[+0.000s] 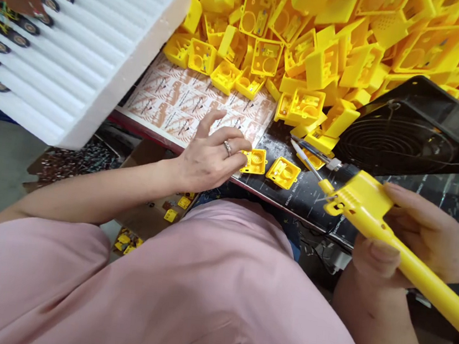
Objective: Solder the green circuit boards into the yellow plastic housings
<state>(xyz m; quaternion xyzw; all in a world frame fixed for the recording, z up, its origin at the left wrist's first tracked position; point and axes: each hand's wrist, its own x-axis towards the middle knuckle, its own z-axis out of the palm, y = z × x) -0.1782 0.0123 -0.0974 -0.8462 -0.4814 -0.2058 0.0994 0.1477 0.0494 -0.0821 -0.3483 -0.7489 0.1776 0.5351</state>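
A yellow case (258,161) lies right of the nearer left hand (213,156), grip unclear; the right hand (425,229) grasps a soldering gun (366,200) pointing far left.

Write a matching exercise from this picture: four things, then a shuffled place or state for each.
1. left hand
2. yellow tool
3. white foam tray
4. black fan

A. bearing wired parts
B. wearing a ring
C. beside the heap of yellow cases
D. held in the right hand

Pairs: 1-B, 2-D, 3-A, 4-C.
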